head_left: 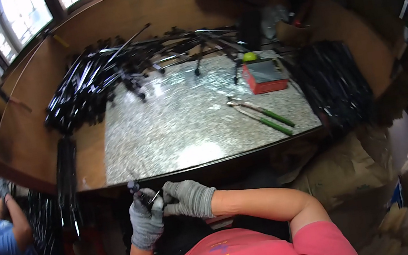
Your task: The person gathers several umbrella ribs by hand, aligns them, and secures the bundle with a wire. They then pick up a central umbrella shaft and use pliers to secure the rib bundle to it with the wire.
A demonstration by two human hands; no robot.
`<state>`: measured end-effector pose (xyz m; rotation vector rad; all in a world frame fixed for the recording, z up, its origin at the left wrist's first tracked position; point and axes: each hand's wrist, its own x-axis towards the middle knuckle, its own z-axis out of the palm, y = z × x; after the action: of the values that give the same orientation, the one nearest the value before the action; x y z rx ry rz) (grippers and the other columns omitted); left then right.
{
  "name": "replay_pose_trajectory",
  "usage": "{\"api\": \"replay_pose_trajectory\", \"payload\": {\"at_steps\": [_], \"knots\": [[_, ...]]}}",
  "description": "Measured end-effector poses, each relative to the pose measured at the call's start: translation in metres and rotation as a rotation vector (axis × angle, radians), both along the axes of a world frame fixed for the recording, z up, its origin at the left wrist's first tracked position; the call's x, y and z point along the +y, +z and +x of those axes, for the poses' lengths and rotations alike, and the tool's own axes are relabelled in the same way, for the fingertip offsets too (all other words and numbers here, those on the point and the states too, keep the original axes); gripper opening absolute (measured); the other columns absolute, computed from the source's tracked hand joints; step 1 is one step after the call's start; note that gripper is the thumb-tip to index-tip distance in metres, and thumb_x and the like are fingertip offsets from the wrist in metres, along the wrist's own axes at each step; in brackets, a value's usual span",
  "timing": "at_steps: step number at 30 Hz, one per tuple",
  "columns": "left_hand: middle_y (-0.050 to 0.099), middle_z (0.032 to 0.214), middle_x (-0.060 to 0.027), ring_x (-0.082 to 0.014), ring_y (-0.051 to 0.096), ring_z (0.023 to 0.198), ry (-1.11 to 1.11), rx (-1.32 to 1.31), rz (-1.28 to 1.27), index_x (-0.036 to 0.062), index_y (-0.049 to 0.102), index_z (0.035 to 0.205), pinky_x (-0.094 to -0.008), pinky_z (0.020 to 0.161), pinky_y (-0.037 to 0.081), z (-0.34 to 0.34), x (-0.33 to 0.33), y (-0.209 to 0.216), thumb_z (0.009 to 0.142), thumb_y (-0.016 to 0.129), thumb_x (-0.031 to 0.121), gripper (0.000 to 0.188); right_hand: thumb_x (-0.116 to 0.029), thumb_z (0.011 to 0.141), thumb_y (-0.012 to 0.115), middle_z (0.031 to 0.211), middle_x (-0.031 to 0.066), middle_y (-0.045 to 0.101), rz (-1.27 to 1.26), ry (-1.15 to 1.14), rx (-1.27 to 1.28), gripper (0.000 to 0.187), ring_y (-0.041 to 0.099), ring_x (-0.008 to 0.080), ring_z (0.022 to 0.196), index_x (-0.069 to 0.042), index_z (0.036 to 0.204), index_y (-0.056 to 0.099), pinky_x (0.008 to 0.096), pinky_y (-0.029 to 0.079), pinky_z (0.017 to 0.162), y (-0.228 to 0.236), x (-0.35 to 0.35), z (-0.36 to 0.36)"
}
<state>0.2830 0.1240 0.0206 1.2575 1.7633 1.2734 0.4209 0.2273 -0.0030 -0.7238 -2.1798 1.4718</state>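
Observation:
In front of the table edge, low in the view, both my hands wear grey knitted gloves. My left hand (147,223) is closed around a small dark part (145,197) with a bluish, rounded end, which stands up above the fingers. Its exact kind is too blurred to make out. My right hand (192,197) comes in from the right, with its fingers bent together at a thin shiny piece (156,194) beside the left thumb. The gloves partly hide what the fingers grip. Beyond them, green-handled cutters (264,116) lie on the speckled table top (162,134).
Black, shiny rods (94,75) heap along the table's back left. A red box (267,85) stands near a yellow-green round thing (250,56). Black bundles lie at right (335,82) and hang at left (67,181). Brown paper (338,167) fills the lower right. Another person (11,238) works at far left.

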Motion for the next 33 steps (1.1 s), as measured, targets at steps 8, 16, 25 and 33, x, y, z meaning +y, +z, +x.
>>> {"api": "replay_pose_trajectory", "payload": {"at_steps": [8,16,25,33], "knots": [[0.052,0.07,-0.001,-0.0101,0.048,0.062,-0.059,-0.168,0.233,0.0074,0.05,0.087,-0.0235,0.059,0.04,0.004,0.011,-0.015,0.079,0.067,0.029,0.028,-0.035,0.078,0.062,0.086,0.0155,0.058,0.852,-0.542,-0.556,0.034,0.058,0.0304,0.084,-0.004,0.091,0.058,0.0404,0.047,0.075,0.056,0.092,0.146],[0.054,0.068,-0.0023,-0.0132,0.054,0.067,-0.189,-0.367,0.074,0.0096,0.048,0.089,-0.0262,0.064,0.044,0.004,0.014,-0.008,0.073,0.072,0.041,0.042,-0.036,0.081,0.056,0.086,0.0165,0.059,0.956,-0.559,-0.98,0.035,0.058,0.0302,0.085,-0.002,0.09,0.059,0.0412,0.047,0.075,0.023,0.128,0.186],[0.053,0.071,-0.0015,-0.0166,0.058,0.071,-0.07,-0.518,-0.173,0.0081,0.046,0.086,-0.0307,0.071,0.047,0.009,0.027,0.005,0.077,0.067,0.018,0.025,-0.02,0.081,0.061,0.074,0.0106,0.056,0.34,-0.398,-0.106,0.017,0.056,0.0282,0.062,-0.005,0.084,0.054,0.0377,0.046,0.06,0.062,0.049,0.142],[0.05,0.09,0.0038,-0.008,0.046,0.075,-0.246,-0.52,0.175,0.0111,0.046,0.109,-0.0229,0.065,0.044,0.003,0.019,-0.009,0.058,0.086,0.021,0.065,-0.012,0.072,0.063,0.109,0.0139,0.052,1.361,-0.177,-0.153,0.026,0.052,0.0346,0.104,-0.004,0.095,0.054,0.0537,0.031,0.099,0.068,0.041,0.09]]}}
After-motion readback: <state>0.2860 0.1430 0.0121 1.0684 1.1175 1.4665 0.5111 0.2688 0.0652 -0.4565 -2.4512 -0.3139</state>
